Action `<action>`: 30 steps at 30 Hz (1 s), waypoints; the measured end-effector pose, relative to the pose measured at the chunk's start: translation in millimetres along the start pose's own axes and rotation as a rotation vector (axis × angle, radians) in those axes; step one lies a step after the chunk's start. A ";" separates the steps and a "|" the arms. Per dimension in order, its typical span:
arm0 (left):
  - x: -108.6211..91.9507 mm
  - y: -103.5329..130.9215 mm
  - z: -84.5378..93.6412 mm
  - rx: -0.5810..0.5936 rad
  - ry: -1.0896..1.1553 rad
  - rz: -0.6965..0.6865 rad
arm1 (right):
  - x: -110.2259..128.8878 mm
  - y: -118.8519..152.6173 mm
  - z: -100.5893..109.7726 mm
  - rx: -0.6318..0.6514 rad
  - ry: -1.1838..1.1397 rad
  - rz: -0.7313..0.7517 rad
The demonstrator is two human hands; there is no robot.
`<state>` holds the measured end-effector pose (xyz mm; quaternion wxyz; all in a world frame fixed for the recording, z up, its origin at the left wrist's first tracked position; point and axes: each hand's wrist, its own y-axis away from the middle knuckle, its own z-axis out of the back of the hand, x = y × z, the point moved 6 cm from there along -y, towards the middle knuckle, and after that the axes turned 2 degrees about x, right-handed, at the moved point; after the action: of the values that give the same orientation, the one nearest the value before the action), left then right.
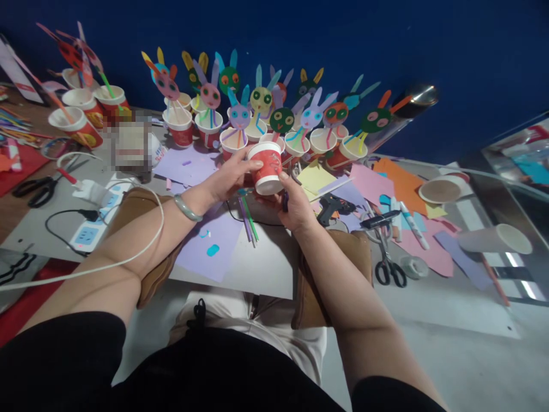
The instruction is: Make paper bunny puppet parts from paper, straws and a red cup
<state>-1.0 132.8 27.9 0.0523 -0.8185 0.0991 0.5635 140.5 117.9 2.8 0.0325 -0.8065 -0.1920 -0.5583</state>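
A red and white paper cup is held up between my two hands over the table. My left hand grips its left side, the thumb lying across the red printed wall. From the lower right, my right hand closes on the same cup, with the thumb near its rim; some of the fingers are hidden behind it. Below the cup lie purple and green straws on the table. Behind it stand several paper cups with paper rabbit heads on straws.
A black glue gun, scissors, a tape roll and coloured paper lie to the right. At left are a power strip, black scissors and a white cable crossing my left forearm.
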 end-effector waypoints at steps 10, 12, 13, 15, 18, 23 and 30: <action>-2.3 0.2 10.4 -0.147 -0.001 0.122 | -6.8 2.4 -2.7 0.034 0.043 -0.095; -4.9 -0.3 10.9 -0.122 0.004 0.129 | -7.4 4.4 -4.0 0.042 0.064 -0.073; -6.3 -0.8 11.2 -0.106 0.006 0.130 | -8.0 4.6 -4.2 0.044 0.088 -0.050; -8.5 -1.6 12.7 -0.087 0.013 0.132 | -9.9 3.0 -3.0 0.039 0.180 0.001; -8.7 -2.8 16.7 -0.093 0.029 0.141 | -4.4 -1.3 4.7 -0.030 0.398 0.103; -1.5 -8.0 28.0 -0.153 0.055 0.174 | 61.3 30.7 20.7 -0.216 0.245 0.296; 0.6 -14.1 30.8 -0.119 0.175 0.171 | 131.7 103.3 25.4 -0.339 0.186 0.781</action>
<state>-25.8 152.5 15.8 -0.0535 -0.8547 0.1391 0.4972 238.7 65.2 130.3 0.1257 -0.7587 0.2253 -0.5982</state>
